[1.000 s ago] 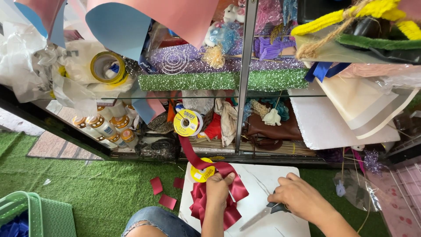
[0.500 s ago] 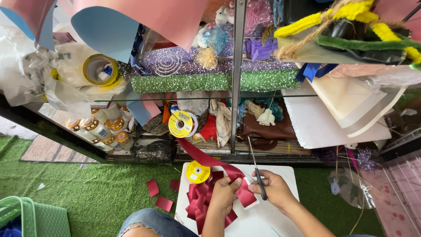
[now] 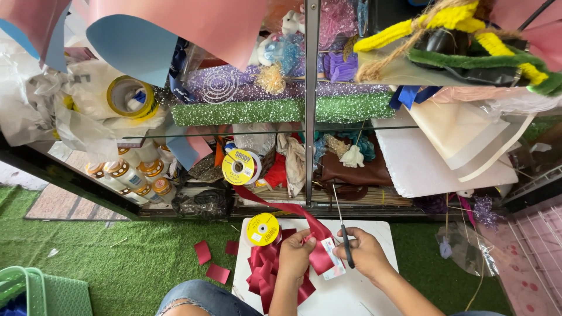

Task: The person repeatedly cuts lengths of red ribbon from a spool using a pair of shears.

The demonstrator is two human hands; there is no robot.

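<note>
The left hand point(image 3: 295, 253) is pinching a strip of dark red ribbon point(image 3: 319, 248), fingers closed on it just above a small white card point(image 3: 333, 266) that is lying against the ribbon's lower end. Right beside it, the right hand point(image 3: 366, 253) is gripping a pair of scissors point(image 3: 344, 234), fingers wrapped round the dark handles, the thin blades pointing up and away from the hand; whether the blades are touching the ribbon I cannot tell. Under the left hand a looped red ribbon bow point(image 3: 269, 275) is resting on the white worktop point(image 3: 374, 292). Just up and to the left of that hand a yellow ribbon spool point(image 3: 262, 229) is sitting at the worktop's edge. From the pinched strip the ribbon is running up and leftward to a second yellow spool point(image 3: 240, 167) on the shelf point(image 3: 304, 126) beyond. Farther left of the hands, three red ribbon scraps point(image 3: 212, 263) are lying on the green artificial grass point(image 3: 117, 257). At the far left corner a green basket point(image 3: 23, 289) is standing on the grass.
</note>
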